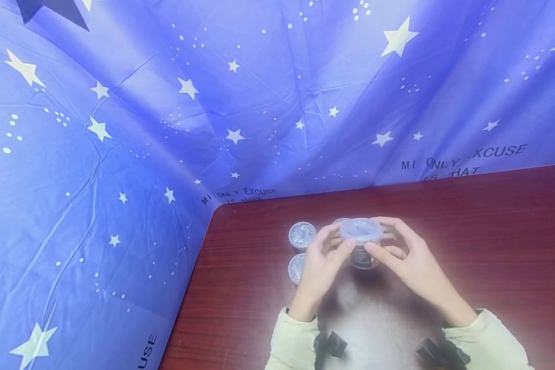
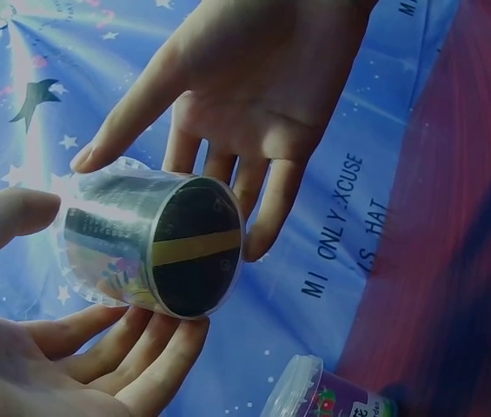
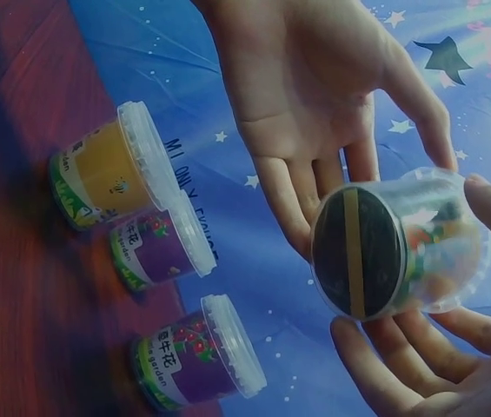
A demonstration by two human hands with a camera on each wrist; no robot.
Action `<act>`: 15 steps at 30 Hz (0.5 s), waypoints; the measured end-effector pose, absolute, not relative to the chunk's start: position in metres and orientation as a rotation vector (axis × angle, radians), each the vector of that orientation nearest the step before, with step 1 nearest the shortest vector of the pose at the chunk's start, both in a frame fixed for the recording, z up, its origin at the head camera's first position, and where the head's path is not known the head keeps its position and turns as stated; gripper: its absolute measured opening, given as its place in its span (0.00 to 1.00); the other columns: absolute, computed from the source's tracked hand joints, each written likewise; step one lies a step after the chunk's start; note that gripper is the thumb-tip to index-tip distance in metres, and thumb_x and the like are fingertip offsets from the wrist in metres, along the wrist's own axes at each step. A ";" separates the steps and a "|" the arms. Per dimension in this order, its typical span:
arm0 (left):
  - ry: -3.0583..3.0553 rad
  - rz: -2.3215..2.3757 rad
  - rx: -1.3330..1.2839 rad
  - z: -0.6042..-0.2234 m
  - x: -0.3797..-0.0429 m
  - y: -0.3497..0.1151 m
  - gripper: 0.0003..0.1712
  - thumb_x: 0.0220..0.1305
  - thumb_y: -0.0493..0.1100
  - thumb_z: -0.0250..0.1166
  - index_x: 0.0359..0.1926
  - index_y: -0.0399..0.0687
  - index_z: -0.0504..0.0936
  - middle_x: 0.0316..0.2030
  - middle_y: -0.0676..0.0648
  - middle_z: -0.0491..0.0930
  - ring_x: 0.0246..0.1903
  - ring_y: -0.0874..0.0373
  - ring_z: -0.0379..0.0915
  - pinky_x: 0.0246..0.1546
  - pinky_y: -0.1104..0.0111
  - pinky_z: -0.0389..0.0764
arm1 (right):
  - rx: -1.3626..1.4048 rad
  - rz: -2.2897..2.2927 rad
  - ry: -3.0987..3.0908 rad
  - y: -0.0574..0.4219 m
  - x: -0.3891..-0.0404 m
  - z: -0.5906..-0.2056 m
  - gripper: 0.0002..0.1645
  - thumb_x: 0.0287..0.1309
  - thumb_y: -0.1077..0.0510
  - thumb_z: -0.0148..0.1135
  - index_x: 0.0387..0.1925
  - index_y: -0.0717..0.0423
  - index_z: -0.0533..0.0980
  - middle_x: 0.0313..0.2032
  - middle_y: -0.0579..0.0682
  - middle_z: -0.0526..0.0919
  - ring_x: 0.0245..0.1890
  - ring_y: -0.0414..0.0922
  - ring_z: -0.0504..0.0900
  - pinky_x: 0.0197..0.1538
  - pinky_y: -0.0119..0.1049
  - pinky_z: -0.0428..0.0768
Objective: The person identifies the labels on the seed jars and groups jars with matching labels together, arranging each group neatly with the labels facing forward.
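Observation:
A clear plastic cup (image 1: 362, 257) with a wide translucent lid (image 1: 362, 229) is held upright between both hands above the table. My left hand (image 1: 322, 264) grips its left side, the thumb on the near face just under the lid. On the opposite side my right hand (image 1: 409, 259) holds it the same way, fingers around the back. Both wrist views show the cup's dark base (image 2: 195, 261) crossed by a yellow stripe. Part of a colourful printed label (image 3: 436, 248) shows through the fingers in the right wrist view.
Behind and left of the hands stand more lidded cups: a yellow one (image 3: 110, 174) and two purple ones (image 3: 162, 248). They rest on the dark red wooden table (image 1: 240, 277). A blue star-patterned cloth (image 1: 268, 103) hangs along its back and left edges.

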State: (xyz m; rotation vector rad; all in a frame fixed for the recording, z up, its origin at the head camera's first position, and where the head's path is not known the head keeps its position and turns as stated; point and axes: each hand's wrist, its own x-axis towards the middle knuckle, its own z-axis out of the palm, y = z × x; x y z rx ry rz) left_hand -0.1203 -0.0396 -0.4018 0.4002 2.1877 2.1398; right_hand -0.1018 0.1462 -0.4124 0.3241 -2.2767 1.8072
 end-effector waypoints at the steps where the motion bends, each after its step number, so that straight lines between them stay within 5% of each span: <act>1: 2.181 2.146 0.396 -0.401 -0.120 -0.040 0.24 0.66 0.41 0.64 0.62 0.43 0.76 0.54 0.41 0.81 0.54 0.50 0.78 0.56 0.67 0.79 | 0.336 1.804 -2.278 0.147 -0.102 -0.412 0.29 0.65 0.62 0.63 0.66 0.50 0.69 0.51 0.40 0.82 0.48 0.35 0.81 0.49 0.25 0.82; 15: 2.122 2.138 0.405 -0.401 -0.122 -0.044 0.22 0.68 0.40 0.61 0.62 0.44 0.76 0.56 0.40 0.80 0.55 0.51 0.77 0.56 0.69 0.79 | 0.404 1.788 -2.286 0.149 -0.103 -0.412 0.27 0.66 0.63 0.61 0.65 0.53 0.70 0.53 0.41 0.80 0.49 0.34 0.80 0.50 0.25 0.81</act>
